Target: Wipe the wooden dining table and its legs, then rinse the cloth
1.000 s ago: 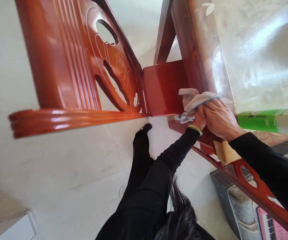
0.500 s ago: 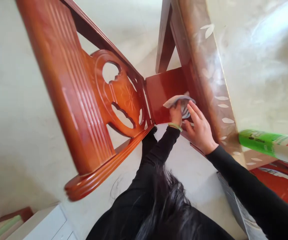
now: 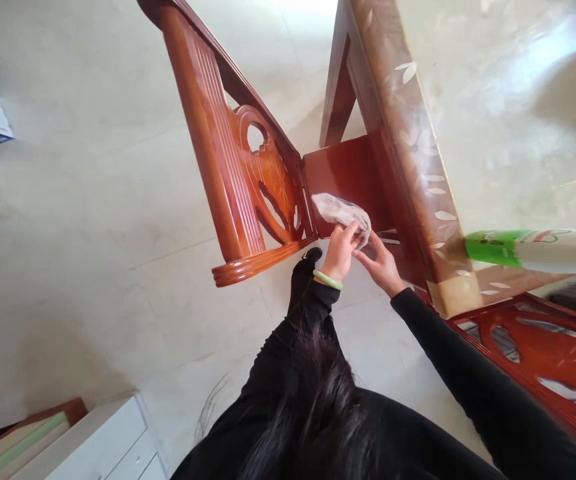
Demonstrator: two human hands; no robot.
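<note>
Partly hidden by fingers: crumpled pale cloth, over near edge of glossy red-brown wooden chair seat; left hand clamped on it, right hand touching, grip unclear. Table covers seat's far end. Versus earlier frame: cloth nearer carved chair back.

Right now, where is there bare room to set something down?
Bare: the visible tabletop beyond the bottle, and the far half of the seat, between backrest and tabletop. Crowded: the seat's near edge, with cloth, left hand and right hand.
</note>
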